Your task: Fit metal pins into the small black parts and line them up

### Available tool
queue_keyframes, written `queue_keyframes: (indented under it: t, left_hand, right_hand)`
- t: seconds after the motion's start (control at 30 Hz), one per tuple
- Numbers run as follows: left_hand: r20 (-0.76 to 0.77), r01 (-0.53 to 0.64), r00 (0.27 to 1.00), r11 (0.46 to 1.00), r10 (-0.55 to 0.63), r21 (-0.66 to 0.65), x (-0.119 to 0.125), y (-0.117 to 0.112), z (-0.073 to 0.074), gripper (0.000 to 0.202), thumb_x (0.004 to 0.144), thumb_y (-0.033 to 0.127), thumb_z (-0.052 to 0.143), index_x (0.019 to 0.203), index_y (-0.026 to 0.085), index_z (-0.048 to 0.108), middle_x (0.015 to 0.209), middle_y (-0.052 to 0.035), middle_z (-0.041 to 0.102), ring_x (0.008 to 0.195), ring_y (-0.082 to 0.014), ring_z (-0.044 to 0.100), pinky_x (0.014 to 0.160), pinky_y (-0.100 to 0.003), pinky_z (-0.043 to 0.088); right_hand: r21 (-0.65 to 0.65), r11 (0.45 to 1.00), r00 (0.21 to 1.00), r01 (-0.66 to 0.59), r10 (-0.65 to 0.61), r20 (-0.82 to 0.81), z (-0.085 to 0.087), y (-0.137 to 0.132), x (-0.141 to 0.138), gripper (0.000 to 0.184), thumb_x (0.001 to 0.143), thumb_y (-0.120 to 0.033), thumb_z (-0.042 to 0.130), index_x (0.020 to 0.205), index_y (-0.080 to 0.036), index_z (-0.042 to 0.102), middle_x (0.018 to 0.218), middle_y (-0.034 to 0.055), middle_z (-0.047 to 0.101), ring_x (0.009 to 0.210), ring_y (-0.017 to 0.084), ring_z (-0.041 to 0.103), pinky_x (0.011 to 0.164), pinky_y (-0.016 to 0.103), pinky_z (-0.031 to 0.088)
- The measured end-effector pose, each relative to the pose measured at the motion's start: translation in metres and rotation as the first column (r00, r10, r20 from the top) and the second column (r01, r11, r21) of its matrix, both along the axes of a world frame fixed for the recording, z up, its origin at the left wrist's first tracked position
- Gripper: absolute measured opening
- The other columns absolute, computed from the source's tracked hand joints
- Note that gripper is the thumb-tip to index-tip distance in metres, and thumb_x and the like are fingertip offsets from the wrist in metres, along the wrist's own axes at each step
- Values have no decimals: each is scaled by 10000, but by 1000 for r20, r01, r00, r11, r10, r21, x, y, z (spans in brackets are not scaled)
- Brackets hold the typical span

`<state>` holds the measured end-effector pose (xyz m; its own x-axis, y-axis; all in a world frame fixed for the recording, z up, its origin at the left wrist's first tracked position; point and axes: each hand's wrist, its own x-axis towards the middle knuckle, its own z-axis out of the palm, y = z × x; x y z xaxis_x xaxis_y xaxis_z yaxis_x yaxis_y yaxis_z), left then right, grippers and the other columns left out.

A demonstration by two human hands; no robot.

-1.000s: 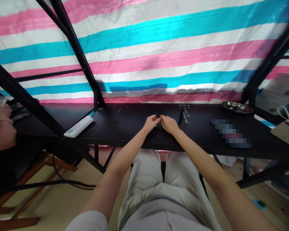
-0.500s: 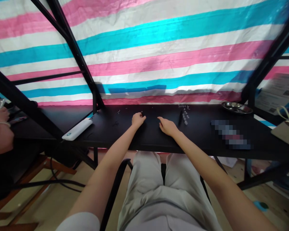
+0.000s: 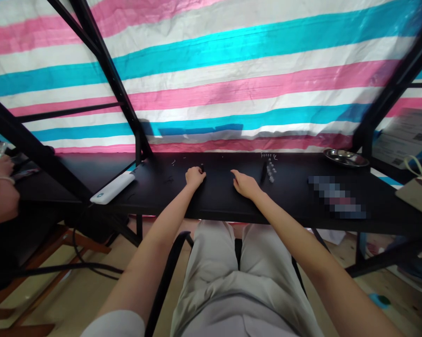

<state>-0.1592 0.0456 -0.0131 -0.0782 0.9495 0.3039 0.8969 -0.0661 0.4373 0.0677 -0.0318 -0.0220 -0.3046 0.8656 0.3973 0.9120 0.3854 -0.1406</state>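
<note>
Probably light, best pinched gently

Over the black table [image 3: 220,201], I have the left hand [image 3: 194,178] pinching a small dark piece [image 3: 202,166], its top showing; the right hand [image 3: 245,184] looks empty, index finger extended. I judge the piece stiff, perhaps slippery, and favour its sides.

Striped sheeting [image 3: 232,86] — brightly lit, black metal frame [image 3: 108,70], beige floor [image 3: 118,250]

Striped tarpaulin [image 3: 232,91] behind a long black bench [image 3: 221,201] suggests a makeshift workshop.

Dark piece [image 3: 202,166] perhaps part-hidden; bag [image 3: 415,194] cut off at right
</note>
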Motion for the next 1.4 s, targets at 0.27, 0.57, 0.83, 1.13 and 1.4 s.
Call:
queue_keyframes:
  t: [0.27,0.57,0.83,1.13,1.4]
  left_hand:
    - [130,-20,991,965,-14,260,6,-23,8,407,680,314,664,1035,185,514,895,-60,599,910,-231,536,784,-329,392]
    - [11,463,850,758,-526,460,74,-72,19,173,853,293,453,920,177,562,830,-59,583,834,-176,516,829,-316,356]
    - [-213,654,751,661,-625,367,138,-80,16,356,863,214,385,1201,173,489,1109,-101,572,986,-208,497,831,-332,351]
    - [-354,610,769,776,-532,160,176,-77,-6,540,866,164,350,1392,271,292,1373,-84,401,1124,-243,415,849,-381,376]
    - [-408,609,749,785,-523,112,181,-76,-5,466,901,221,344,1366,257,340,1404,-67,378,1156,-239,404,867,-395,377]
  right_hand:
    - [111,993,999,-31,34,-23,-1,1,2,429,894,-222,302,1293,-134,430,1152,124,612,946,195,602,757,285,450]
    - [355,932,979,-71,134,-154,9,-12,19,392,899,-247,271,1123,-129,570,1018,140,644,893,190,611,808,319,471]
    - [396,857,849,329,-85,-522,6,-20,56,376,892,-315,259,1064,-120,530,965,159,611,796,189,599,740,313,463]
    - [-19,733,521,680,-501,-691,12,-26,82,402,761,-232,390,1155,-147,389,948,92,575,874,220,565,774,347,423]
    - [-274,685,585,675,-723,-368,3,-27,81,485,714,-318,502,1148,-101,493,1131,180,557,1054,309,513,880,440,379]
